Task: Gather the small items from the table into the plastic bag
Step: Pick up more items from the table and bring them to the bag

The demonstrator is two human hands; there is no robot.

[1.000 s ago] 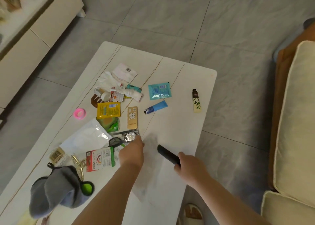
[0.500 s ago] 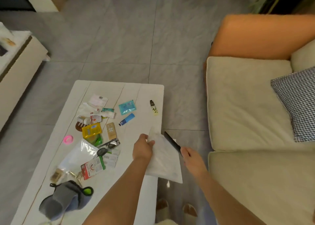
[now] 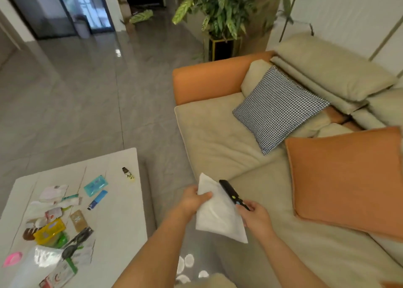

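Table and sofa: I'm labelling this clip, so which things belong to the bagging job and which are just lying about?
Job:
- plastic bag, held by left hand
- black remote in right hand
- blue tube
- teal sachet
- pink ring

Lying about:
- checked cushion
- orange cushion
- potted plant

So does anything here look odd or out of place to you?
Nothing looks spilled or broken. The one odd bit: the plastic bag, held by the left hand, and the black remote in the right hand are over by the sofa, while the small items lie scattered on the table.
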